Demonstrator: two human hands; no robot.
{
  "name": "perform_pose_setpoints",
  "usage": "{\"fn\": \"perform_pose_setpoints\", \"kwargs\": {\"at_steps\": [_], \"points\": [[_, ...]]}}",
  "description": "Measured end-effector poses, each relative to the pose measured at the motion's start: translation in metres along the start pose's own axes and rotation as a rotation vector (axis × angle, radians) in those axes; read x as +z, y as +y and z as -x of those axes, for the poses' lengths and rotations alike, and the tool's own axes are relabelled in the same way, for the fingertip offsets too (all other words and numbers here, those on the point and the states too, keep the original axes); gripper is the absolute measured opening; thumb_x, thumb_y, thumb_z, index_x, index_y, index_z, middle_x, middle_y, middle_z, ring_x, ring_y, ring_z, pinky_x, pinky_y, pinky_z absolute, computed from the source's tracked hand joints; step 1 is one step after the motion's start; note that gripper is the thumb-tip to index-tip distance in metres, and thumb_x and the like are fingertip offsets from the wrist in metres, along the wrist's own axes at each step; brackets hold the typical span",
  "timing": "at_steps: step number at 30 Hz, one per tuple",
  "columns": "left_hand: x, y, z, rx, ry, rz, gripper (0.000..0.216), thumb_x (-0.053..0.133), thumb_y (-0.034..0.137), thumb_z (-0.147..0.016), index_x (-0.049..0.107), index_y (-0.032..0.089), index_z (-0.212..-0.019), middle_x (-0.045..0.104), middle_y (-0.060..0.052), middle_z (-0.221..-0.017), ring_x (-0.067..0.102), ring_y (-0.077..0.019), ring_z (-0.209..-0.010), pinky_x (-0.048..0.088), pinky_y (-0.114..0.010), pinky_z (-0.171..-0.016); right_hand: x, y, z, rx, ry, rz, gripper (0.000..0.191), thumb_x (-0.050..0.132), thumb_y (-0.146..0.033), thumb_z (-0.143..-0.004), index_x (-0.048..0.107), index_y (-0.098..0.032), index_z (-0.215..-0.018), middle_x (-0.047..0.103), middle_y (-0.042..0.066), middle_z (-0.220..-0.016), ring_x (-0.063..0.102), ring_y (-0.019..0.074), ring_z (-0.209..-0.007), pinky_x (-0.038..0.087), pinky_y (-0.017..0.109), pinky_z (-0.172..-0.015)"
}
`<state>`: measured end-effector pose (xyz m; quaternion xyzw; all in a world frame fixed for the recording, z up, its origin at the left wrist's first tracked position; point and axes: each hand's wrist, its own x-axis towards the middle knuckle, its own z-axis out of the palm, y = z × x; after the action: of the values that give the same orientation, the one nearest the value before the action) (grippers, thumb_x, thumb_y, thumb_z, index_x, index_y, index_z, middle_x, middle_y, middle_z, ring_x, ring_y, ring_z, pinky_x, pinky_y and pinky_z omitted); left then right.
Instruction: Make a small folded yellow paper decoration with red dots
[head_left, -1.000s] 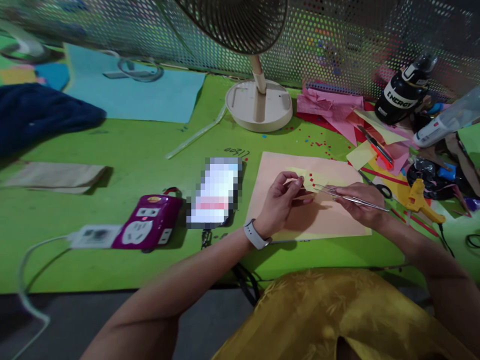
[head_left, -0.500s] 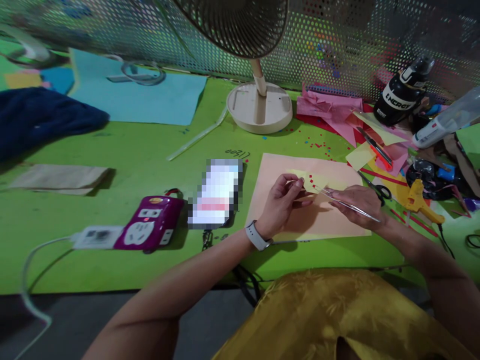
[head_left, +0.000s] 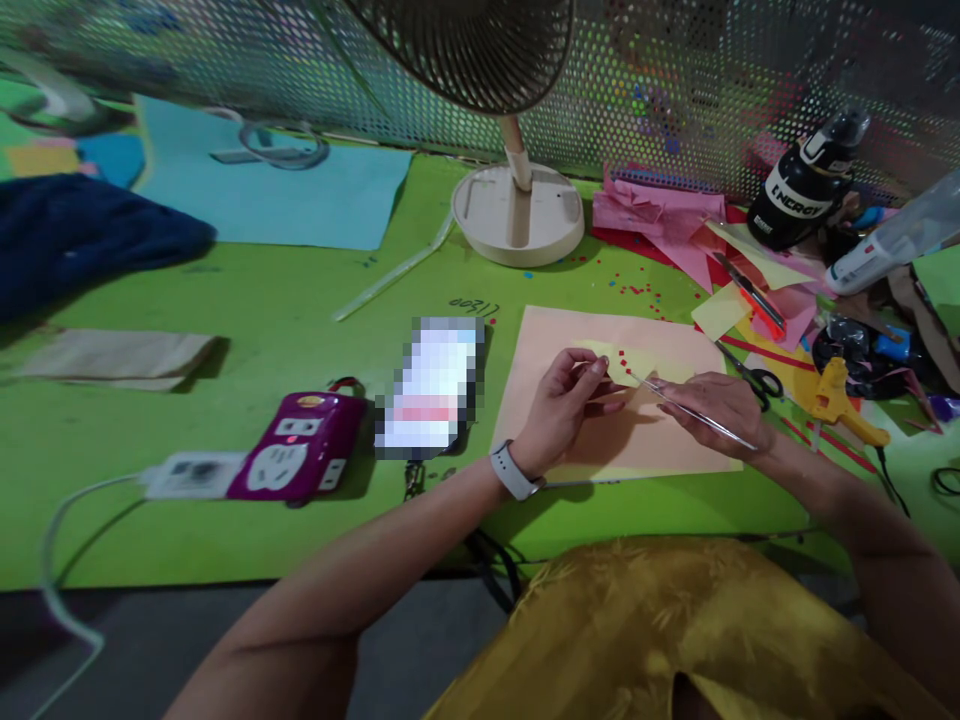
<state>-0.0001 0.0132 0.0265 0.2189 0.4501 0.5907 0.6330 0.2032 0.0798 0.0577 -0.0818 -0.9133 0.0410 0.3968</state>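
Note:
My left hand [head_left: 574,395], with a grey band on its wrist, pinches the near edge of a small pale yellow paper [head_left: 651,362] between thumb and finger. Small red paper bits [head_left: 623,363] lie in a short row on that yellow paper, close to the left fingertips. My right hand [head_left: 712,408] is closed around silver tweezers [head_left: 705,414]. Their tips point left, just beside the lowest red bit; whether they grip anything is too small to tell. Beneath both hands lies a peach paper sheet [head_left: 540,345].
A fan [head_left: 517,215] stands behind the sheet, and a phone [head_left: 431,385] lies left of it. Scissors [head_left: 765,382], a yellow glue gun [head_left: 844,405], a cutter knife [head_left: 750,290] and paper scraps crowd the right. A purple power socket [head_left: 300,445] sits farther left.
The tweezers' tips have shifted slightly right, away from the lowest red bit, with a small movement of my right hand. My left hand has stayed in place.

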Motion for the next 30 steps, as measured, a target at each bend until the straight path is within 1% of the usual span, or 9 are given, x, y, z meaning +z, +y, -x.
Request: {"fn": "perform_pose_setpoints", "kwargs": {"at_steps": [3, 6, 9, 11, 15, 21, 24, 27, 30], "points": [[-0.0004, -0.0008, -0.0001, 0.007, -0.002, 0.003, 0.037, 0.080, 0.039, -0.075, 0.051, 0.022, -0.091, 0.061, 0.005, -0.079, 0.070, -0.0110, -0.076, 0.059, -0.018, -0.062, -0.0008, -0.0003, -0.0003, 0.001, -0.010, -0.001, 0.050, 0.062, -0.012, -0.089, 0.048, -0.023, -0.136, 0.078, 0.003, -0.095, 0.074, 0.0145, -0.073, 0.061, 0.027, -0.066], [-0.0009, -0.0016, -0.0006, 0.011, -0.001, 0.004, 0.035, 0.079, 0.038, -0.076, 0.052, 0.022, -0.091, 0.060, 0.005, -0.080, 0.069, -0.0106, -0.076, 0.059, -0.019, -0.063, -0.0012, -0.0003, 0.0006, -0.002, -0.026, 0.006, 0.055, 0.063, -0.010, -0.088, 0.045, -0.022, -0.139, 0.078, 0.004, -0.095, 0.073, 0.0142, -0.071, 0.061, 0.026, -0.067], [-0.0016, -0.0019, -0.0011, 0.014, -0.010, -0.010, 0.034, 0.078, 0.038, -0.077, 0.051, 0.022, -0.090, 0.060, 0.005, -0.081, 0.069, -0.0108, -0.076, 0.059, -0.019, -0.063, -0.0019, -0.0001, 0.0017, 0.002, -0.033, 0.018, 0.054, 0.062, -0.011, -0.088, 0.045, -0.023, -0.139, 0.078, 0.003, -0.096, 0.073, 0.0132, -0.071, 0.061, 0.026, -0.069], [-0.0018, -0.0016, -0.0012, 0.019, -0.013, -0.016, 0.035, 0.078, 0.039, -0.076, 0.051, 0.022, -0.090, 0.060, 0.005, -0.081, 0.069, -0.0104, -0.076, 0.060, -0.019, -0.064, -0.0033, -0.0003, 0.0013, 0.017, -0.029, 0.019, 0.049, 0.062, -0.013, -0.089, 0.050, -0.025, -0.135, 0.078, 0.001, -0.096, 0.073, 0.0127, -0.071, 0.061, 0.025, -0.069], [-0.0010, -0.0003, -0.0009, 0.018, -0.002, -0.016, 0.036, 0.079, 0.039, -0.075, 0.052, 0.021, -0.090, 0.059, 0.005, -0.079, 0.068, -0.0103, -0.073, 0.060, -0.020, -0.061, -0.0062, -0.0012, -0.0021, 0.094, -0.045, 0.008, 0.029, 0.058, -0.013, -0.091, 0.061, -0.026, -0.117, 0.078, -0.002, -0.090, 0.074, 0.0112, -0.070, 0.061, 0.022, -0.068], [0.0001, 0.0001, -0.0007, 0.001, 0.005, -0.021, 0.041, 0.082, 0.042, -0.072, 0.052, 0.021, -0.090, 0.060, 0.005, -0.078, 0.068, -0.0108, -0.074, 0.059, -0.019, -0.061, -0.0021, 0.0005, 0.0011, 0.052, -0.023, 0.024, 0.027, 0.060, -0.016, -0.091, 0.061, -0.025, -0.116, 0.078, -0.001, -0.092, 0.074, 0.0120, -0.070, 0.061, 0.024, -0.067], [0.0001, 0.0002, -0.0005, -0.003, 0.004, -0.021, 0.041, 0.081, 0.043, -0.072, 0.051, 0.021, -0.091, 0.060, 0.006, -0.078, 0.068, -0.0103, -0.074, 0.059, -0.018, -0.061, 0.0005, 0.0018, 0.0043, 0.049, -0.024, 0.004, 0.035, 0.060, -0.014, -0.090, 0.058, -0.024, -0.124, 0.078, 0.001, -0.093, 0.074, 0.0129, -0.071, 0.061, 0.026, -0.067], [0.0002, 0.0003, -0.0003, 0.003, -0.003, -0.010, 0.040, 0.081, 0.041, -0.073, 0.051, 0.021, -0.090, 0.059, 0.006, -0.076, 0.068, -0.0097, -0.073, 0.060, -0.019, -0.062, 0.0015, 0.0022, 0.0050, 0.024, -0.003, -0.003, 0.052, 0.063, -0.013, -0.088, 0.049, -0.027, -0.136, 0.078, 0.001, -0.095, 0.074, 0.0141, -0.070, 0.061, 0.026, -0.067], [0.0005, 0.0001, 0.0000, 0.000, -0.008, -0.003, 0.038, 0.081, 0.040, -0.073, 0.052, 0.021, -0.089, 0.060, 0.006, -0.075, 0.069, -0.0101, -0.072, 0.060, -0.019, -0.062, 0.0012, 0.0020, 0.0041, 0.021, -0.016, -0.002, 0.063, 0.064, -0.014, -0.088, 0.041, -0.030, -0.144, 0.078, 0.000, -0.097, 0.074, 0.0148, -0.070, 0.061, 0.027, -0.067]]}}
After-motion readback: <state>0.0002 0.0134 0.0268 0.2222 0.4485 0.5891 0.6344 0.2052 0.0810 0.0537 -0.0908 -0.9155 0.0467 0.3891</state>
